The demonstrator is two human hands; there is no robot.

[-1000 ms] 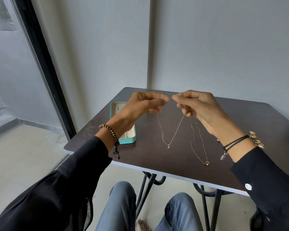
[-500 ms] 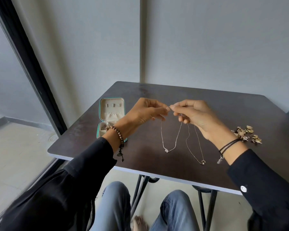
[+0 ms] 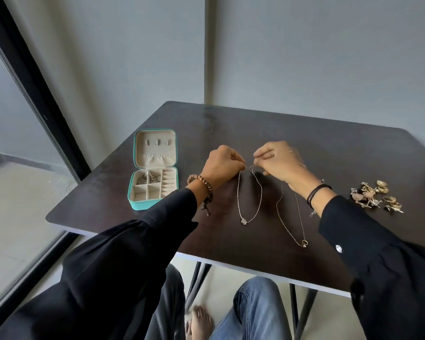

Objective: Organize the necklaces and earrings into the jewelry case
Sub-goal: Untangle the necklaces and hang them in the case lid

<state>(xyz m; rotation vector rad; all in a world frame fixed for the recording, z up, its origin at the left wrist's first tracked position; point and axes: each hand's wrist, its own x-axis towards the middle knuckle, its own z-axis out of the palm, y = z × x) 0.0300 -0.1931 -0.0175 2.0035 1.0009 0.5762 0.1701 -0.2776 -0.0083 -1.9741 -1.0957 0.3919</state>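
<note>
Head view: we saw the left hand [image 3: 221, 165] and right hand [image 3: 277, 163] each pinching one end of the thin necklace [image 3: 249, 204], fingers [image 3: 238, 161] clamped on the chain tips, probably working the clasp so it stores untangled. Its loop draped below the fingers onto the bench [image 3: 255, 133]. The second necklace [image 3: 290, 224] lay just right of them, the earrings [image 3: 375, 196] farther right, and the open jewelry case [image 3: 142, 206] left of the fingers.
</note>
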